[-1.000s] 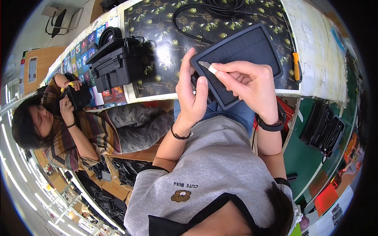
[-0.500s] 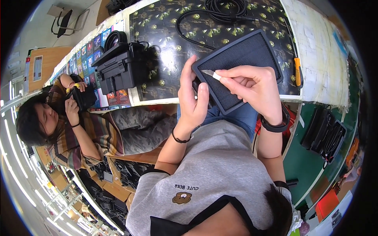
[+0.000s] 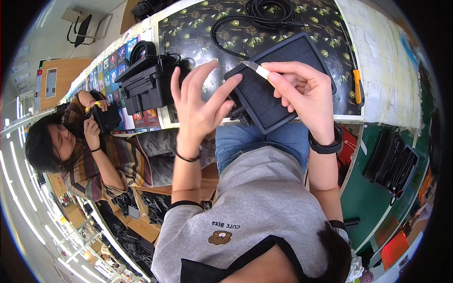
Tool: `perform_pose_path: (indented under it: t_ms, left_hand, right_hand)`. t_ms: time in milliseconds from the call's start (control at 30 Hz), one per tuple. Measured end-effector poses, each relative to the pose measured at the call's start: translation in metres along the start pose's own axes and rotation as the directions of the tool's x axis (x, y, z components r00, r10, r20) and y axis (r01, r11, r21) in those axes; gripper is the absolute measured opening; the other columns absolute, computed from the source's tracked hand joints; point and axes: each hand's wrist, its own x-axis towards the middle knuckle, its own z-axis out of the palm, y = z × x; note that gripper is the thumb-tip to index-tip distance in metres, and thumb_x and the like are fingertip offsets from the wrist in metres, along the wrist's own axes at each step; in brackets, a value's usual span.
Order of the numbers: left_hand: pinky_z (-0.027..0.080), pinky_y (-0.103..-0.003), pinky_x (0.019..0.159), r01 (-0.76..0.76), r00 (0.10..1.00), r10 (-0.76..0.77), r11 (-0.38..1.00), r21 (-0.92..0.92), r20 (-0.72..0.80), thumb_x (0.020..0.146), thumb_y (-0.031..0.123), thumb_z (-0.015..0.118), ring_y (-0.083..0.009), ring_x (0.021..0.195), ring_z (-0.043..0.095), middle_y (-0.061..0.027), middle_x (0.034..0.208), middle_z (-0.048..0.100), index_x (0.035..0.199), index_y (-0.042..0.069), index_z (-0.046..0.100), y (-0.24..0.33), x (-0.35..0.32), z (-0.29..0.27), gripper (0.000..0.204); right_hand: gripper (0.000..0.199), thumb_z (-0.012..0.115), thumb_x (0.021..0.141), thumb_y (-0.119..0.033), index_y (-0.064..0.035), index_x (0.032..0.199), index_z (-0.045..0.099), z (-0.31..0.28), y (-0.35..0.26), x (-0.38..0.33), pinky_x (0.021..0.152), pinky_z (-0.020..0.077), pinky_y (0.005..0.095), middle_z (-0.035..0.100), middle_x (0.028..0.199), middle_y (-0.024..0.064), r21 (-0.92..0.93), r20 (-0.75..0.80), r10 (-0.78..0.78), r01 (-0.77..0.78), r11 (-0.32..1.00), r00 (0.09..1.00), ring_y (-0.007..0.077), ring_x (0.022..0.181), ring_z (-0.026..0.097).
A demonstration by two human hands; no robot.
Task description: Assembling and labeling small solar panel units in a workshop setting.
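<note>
My right hand (image 3: 309,96) pinches a small knife (image 3: 262,71) by its white handle, with the pointed metal blade aimed to the left above a black mesh panel (image 3: 265,103). That panel has a raised rectangular frame and lies tilted over the table's near edge, a dark fitting at its left side. My left hand (image 3: 197,106) is open with fingers spread, just left of the panel. One of its fingertips overlaps the panel's upper left corner; whether it touches cannot be told.
A black case (image 3: 144,87) stands left on the table. A coiled black cable (image 3: 269,12) lies at the back, an orange-handled screwdriver (image 3: 357,87) at the right. At far left, a co-worker (image 3: 94,151) handles a dark object. A black tool case (image 3: 391,162) lies on the green surface at right.
My left hand has let go of the panel's left side, moved left and spread its fingers. The knife has lifted off the panel's corner, still in my right hand.
</note>
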Motion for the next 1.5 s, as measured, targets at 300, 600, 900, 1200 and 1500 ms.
perform_pose_path:
  t_ms: [300,600,900,1200,1500]
  left_hand:
    - [0.039,-0.044,0.106,-0.378,0.926,0.371,0.917,0.125,0.075,0.078,0.019,0.061,-0.0149,0.111,0.059,0.0042,0.124,0.058,0.114,0.038,0.066,-0.041,0.036,-0.012,0.041]
    - [0.048,-0.041,0.098,-0.421,0.866,0.421,0.905,-0.061,0.268,0.077,0.014,0.066,-0.0215,0.096,0.064,0.0003,0.105,0.065,0.094,0.021,0.065,-0.049,0.06,-0.019,0.018]
    - [0.051,-0.033,0.075,-0.155,0.932,0.262,0.913,-0.377,0.251,0.083,0.019,0.068,-0.0216,0.079,0.066,-0.0006,0.081,0.066,0.093,0.013,0.065,-0.041,0.063,-0.019,0.012]
    - [0.053,-0.034,0.069,0.118,0.938,0.062,0.868,-0.483,0.341,0.083,0.015,0.069,-0.0268,0.079,0.066,-0.0045,0.086,0.069,0.092,0.009,0.067,-0.039,0.052,-0.019,0.011]
    - [0.052,-0.03,0.075,-0.346,0.932,0.348,0.938,-0.034,0.106,0.071,0.013,0.067,-0.0155,0.078,0.061,0.0037,0.094,0.064,0.105,0.022,0.073,-0.041,0.051,-0.015,0.035]
  right_hand:
    - [0.02,0.07,0.091,-0.016,-0.0074,0.11,0.073,-0.001,0.001,0.004,0.049,0.045,0.0154,0.067,0.071,-0.0005,0.002,-0.001,-0.027,0.027,1.0,1.0,0.001,0.057,0.057]
    - [0.021,0.071,0.091,-0.016,-0.0075,0.11,0.073,0.001,0.0,0.009,0.051,0.0466,0.0155,0.067,0.071,-0.0007,-0.016,0.027,-0.006,0.006,1.0,1.0,0.0015,0.058,0.058]
    - [0.021,0.07,0.091,-0.016,-0.0074,0.11,0.073,0.002,-0.002,0.009,0.051,0.0472,0.0159,0.067,0.071,-0.0005,-0.02,0.017,-0.014,0.015,1.0,1.0,0.0019,0.058,0.059]
    - [0.021,0.071,0.091,-0.016,-0.0069,0.109,0.074,0.006,-0.001,0.01,0.05,0.047,0.0162,0.067,0.07,-0.0004,-0.012,-0.014,-0.022,0.022,1.0,1.0,0.002,0.058,0.059]
    - [0.021,0.07,0.091,-0.017,-0.0072,0.11,0.073,0.002,0.0,0.01,0.05,0.0467,0.0161,0.067,0.07,-0.0001,-0.011,-0.01,-0.038,0.038,0.999,0.999,0.0022,0.058,0.058]
